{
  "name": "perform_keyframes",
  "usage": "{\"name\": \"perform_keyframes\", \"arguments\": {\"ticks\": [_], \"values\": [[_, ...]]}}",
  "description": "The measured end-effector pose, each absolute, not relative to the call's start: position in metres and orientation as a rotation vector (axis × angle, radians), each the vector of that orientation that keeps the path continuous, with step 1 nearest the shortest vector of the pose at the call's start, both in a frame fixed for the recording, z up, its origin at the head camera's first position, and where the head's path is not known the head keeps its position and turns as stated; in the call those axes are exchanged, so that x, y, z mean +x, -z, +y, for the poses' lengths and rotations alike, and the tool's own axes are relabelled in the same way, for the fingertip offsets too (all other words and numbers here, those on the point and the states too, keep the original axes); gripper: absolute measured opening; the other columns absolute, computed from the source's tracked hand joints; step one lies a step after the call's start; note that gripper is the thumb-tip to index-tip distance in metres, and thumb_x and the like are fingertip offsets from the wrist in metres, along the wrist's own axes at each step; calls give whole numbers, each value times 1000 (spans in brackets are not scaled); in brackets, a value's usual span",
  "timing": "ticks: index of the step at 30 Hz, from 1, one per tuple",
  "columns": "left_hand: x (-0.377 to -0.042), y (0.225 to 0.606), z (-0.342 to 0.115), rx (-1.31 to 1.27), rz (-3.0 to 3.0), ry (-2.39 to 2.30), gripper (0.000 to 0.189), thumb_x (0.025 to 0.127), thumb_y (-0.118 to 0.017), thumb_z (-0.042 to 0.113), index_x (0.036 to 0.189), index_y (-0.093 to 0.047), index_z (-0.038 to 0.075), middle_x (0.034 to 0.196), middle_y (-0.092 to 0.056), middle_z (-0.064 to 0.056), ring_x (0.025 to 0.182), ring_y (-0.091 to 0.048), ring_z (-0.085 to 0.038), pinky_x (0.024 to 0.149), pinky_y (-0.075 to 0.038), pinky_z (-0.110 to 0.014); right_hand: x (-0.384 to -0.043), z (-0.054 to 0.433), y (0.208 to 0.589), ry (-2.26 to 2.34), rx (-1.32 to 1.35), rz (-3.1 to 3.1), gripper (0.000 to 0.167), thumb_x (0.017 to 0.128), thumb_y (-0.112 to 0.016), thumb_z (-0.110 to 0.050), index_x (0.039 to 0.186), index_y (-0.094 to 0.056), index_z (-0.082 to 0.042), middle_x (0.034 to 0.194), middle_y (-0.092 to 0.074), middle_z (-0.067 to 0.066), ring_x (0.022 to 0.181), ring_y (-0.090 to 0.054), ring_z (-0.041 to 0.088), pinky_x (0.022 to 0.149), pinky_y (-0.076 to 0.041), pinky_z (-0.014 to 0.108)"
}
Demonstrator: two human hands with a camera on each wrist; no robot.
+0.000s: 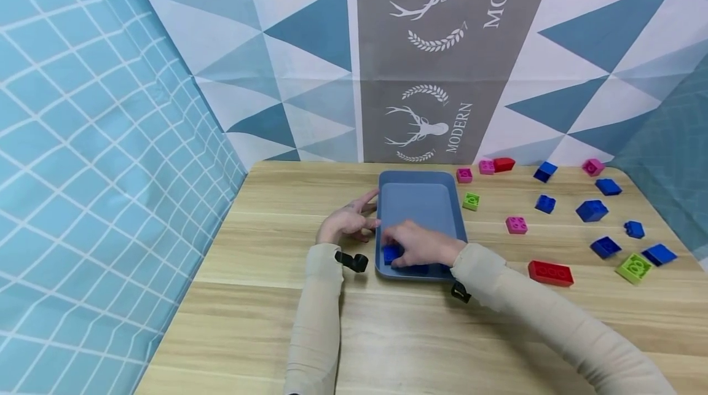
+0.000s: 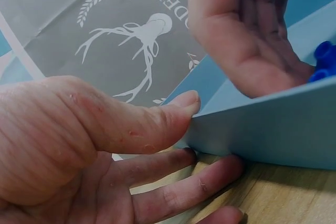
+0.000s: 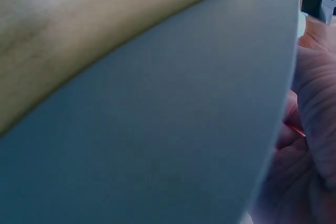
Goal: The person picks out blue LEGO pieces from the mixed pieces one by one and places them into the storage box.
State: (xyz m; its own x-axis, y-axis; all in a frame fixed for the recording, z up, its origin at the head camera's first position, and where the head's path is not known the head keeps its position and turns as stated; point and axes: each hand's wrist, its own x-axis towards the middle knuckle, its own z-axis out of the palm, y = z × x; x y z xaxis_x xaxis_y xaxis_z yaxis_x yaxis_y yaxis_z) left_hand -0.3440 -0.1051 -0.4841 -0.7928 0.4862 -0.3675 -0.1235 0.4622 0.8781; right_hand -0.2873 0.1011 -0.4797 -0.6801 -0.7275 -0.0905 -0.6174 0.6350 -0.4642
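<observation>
A blue-grey tray (image 1: 420,198) lies on the wooden table. My left hand (image 1: 350,223) is at its left side, fingers spread; in the left wrist view the thumb (image 2: 173,114) touches the tray's rim and the other fingers are low by its outer wall. My right hand (image 1: 420,244) reaches down inside the tray's near left part, its thumb and fingers around a blue toy brick (image 1: 391,254). More blue shows beneath that hand, partly hidden. In the right wrist view the tray wall (image 3: 157,103) covers most of the scene, and the fingertips are hidden.
Toy bricks lie scattered right of the tray: a long red brick (image 1: 550,273), a pink brick (image 1: 517,225), green bricks (image 1: 471,201) and several blue bricks (image 1: 592,211). A patterned cloth (image 1: 310,75) hangs behind the table (image 1: 265,229), with a blue checked cloth (image 1: 110,168) at the left.
</observation>
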Motion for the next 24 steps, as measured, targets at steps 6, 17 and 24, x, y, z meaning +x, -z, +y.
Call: {"name": "perform_keyframes", "arguments": {"ticks": [6,17,24], "values": [[-347,484,-102,327,2104,-1346,88,99,-66,9,165,-14,35,169,-28,-8,112,-65,-27,76,-61,-36,-280,101,480,568,-1173,2602,38,83,-85,-19,115,-68,-5,110,-72,5,99,-65,16,91,-56,37],[-345,488,-103,319,2100,-1343,88,99,-66,10,165,-14,35,168,-29,-8,108,-67,-26,76,-61,-36,-276,108,476,653,-1140,2560,43,87,-82,-23,123,-66,-4,118,-72,8,108,-68,21,97,-56,39],[-346,487,-105,299,2118,-1345,87,99,-66,11,164,-16,37,168,-29,-8,103,-68,-25,75,-61,-35,-282,136,460,748,-1044,2622,45,91,-78,-27,126,-65,-2,121,-72,13,110,-68,27,97,-56,45]]}}
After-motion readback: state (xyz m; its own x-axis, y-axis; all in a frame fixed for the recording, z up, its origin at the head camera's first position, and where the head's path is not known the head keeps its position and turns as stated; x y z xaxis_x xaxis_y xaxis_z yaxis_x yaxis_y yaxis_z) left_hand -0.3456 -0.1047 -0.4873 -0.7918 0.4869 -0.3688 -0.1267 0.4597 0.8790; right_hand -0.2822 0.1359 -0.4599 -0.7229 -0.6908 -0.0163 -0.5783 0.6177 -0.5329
